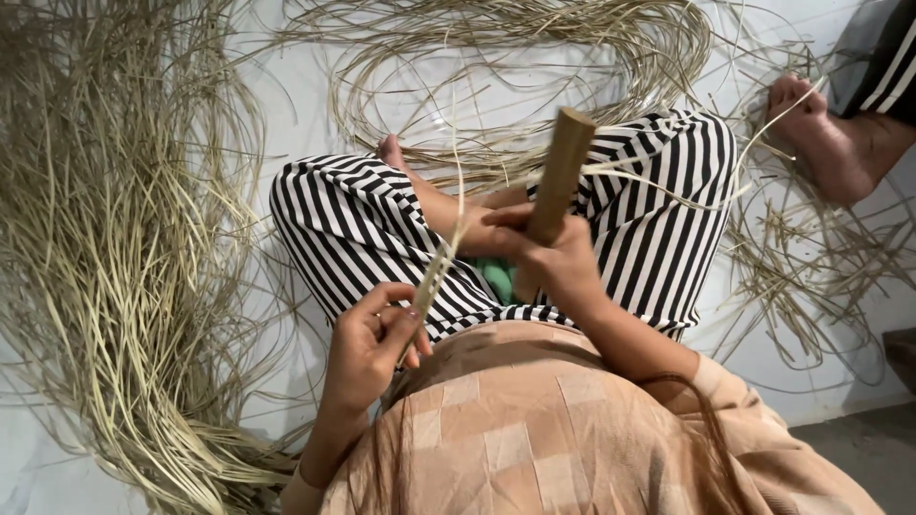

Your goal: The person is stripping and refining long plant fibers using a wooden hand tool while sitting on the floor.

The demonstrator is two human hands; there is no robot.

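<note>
Left hand: pinches a thin cane strip above the striped lap.
Right hand: grips an upright wooden stick, touching the strip.
Floor: loose cane pile at left.

The stick in the right hand looks like plain wood, matt and a bit rough, no varnish on it. The thin strip pinched in the left hand is dry plant fibre, pale straw colour, smooth with a faint sheen. Same stuff in the big heap of strips out past the left hand, stringy and dull. The striped trousers under both hands are soft woven cloth, matt. The tan top below the hands is cloth too, slightly silky. The floor looks smooth and pale.
</note>
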